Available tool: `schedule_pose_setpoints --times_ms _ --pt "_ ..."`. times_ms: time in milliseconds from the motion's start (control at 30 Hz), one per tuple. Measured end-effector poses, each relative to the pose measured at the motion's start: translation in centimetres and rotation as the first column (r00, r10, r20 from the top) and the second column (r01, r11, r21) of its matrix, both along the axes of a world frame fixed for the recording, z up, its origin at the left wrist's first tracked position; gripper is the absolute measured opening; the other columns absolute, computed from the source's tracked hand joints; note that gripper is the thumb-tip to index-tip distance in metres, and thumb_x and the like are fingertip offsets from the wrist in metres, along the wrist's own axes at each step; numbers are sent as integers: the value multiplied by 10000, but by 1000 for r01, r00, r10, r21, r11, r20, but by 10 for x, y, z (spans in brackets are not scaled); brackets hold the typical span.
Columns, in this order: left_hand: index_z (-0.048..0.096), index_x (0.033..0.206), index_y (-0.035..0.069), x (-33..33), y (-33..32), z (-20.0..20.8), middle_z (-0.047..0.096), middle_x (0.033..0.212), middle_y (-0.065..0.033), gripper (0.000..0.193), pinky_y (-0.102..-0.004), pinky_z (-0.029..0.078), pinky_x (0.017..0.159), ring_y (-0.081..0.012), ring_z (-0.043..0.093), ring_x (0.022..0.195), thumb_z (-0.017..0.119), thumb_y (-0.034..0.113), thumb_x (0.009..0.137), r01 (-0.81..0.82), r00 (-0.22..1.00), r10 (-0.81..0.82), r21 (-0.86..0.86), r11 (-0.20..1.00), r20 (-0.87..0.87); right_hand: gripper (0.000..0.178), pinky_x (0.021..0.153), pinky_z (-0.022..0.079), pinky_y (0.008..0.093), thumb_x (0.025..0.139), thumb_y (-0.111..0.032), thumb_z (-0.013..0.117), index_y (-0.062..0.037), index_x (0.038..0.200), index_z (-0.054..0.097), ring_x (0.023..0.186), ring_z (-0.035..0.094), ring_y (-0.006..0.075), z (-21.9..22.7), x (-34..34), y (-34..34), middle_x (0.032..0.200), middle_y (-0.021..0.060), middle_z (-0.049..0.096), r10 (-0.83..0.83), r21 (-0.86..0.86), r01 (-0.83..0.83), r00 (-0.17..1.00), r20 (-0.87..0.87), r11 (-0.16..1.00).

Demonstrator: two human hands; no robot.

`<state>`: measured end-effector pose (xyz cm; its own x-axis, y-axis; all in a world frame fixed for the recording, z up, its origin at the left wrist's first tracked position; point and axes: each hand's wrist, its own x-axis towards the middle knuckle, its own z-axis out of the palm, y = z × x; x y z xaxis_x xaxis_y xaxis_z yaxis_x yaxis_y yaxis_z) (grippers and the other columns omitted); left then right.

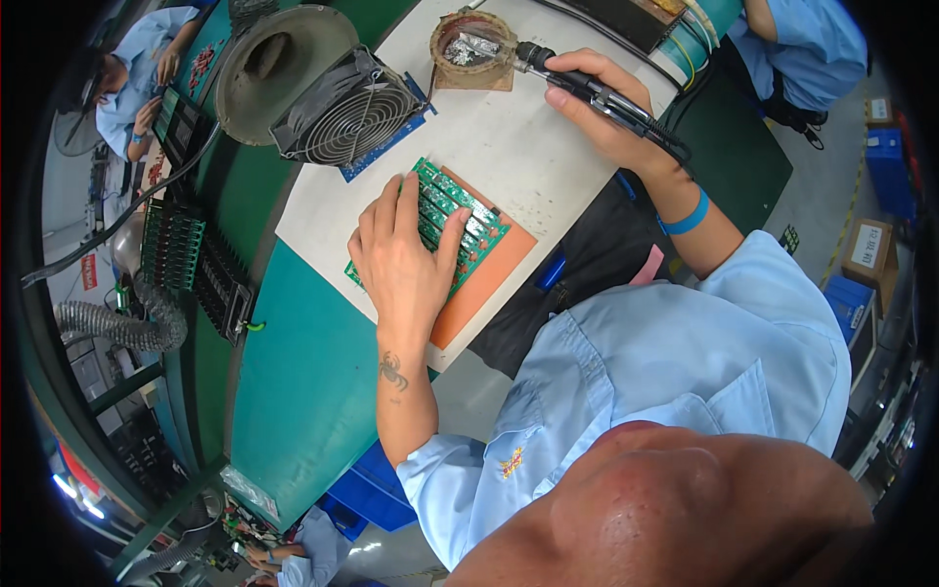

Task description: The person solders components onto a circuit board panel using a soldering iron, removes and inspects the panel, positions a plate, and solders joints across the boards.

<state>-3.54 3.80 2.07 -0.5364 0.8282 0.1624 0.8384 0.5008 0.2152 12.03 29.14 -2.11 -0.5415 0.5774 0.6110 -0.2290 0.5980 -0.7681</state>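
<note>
My left hand (398, 256) lies palm down across a green circuit board (474, 230), its fingers stretched out over one side and the thumb apart on the other. Rows of small parts show on the board, though the hand covers much of it. An orange-brown flat sheet (489, 284) sticks out from under the board. In my right hand (611, 108) is a black soldering iron (597, 95), gripped round its handle. The iron's tip end reaches into a round, crusted pot (472, 49) with silvery solder bits inside.
A fan with a wire guard (357, 122) stands beside the pot, next to a wide funnel-shaped duct (279, 68). Under everything is a whitish board (577, 166) on a green table (293, 382). More circuit boards (174, 245) stand in a rack at left. Other people work nearby.
</note>
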Motion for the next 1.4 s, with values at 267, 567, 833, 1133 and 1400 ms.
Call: schedule_pose_setpoints --times_ms 267,567,833,1133,1400 --pt "694 1419 35 1 -1 -3 660 1478 -132 667 -464 397 1141 -301 614 1292 756 536 983 0 1000 0 3 1000 -11 367 760 516 269 894 -7 835 -45 1247 747 826 654 171 -3 -4 5 1086 78 751 66 124 -59 996 -58 991" --pt "634 1457 -2 0 0 1 657 1469 -166 727 -479 391 1146 -312 618 1285 775 522 974 4 1000 -4 9 1000 23 360 738 491 256 921 -18 817 -34 1269 727 799 624 157 -2 -2 6 1066 79 740 82 96 -76 995 -61 993" --pt "607 1432 -36 1 -1 10 678 1411 -192 698 -485 392 1145 -339 643 1223 796 452 969 68 986 -48 118 991 -161 477 748 485 263 985 -68 785 -5 1424 610 819 610 135 -12 5 -4 1071 94 725 41 -88 -54 989 -144 995" --pt "643 1251 -3 59 50 48 683 1088 -106 294 -324 522 863 -190 637 928 649 248 1098 31 559 -343 394 919 755 549 967 500 317 1145 -347 558 20 1547 491 1081 607 176 14 2 -51 1334 158 640 147 -424 -301 922 -358 854" --pt "649 1246 63 98 110 32 636 1044 -46 282 -299 481 883 -111 570 948 572 322 1164 -341 -147 -435 368 865 888 752 1162 440 430 1137 -478 515 31 1662 340 1320 573 328 9 23 -59 1517 231 526 155 -326 -218 966 -207 920"
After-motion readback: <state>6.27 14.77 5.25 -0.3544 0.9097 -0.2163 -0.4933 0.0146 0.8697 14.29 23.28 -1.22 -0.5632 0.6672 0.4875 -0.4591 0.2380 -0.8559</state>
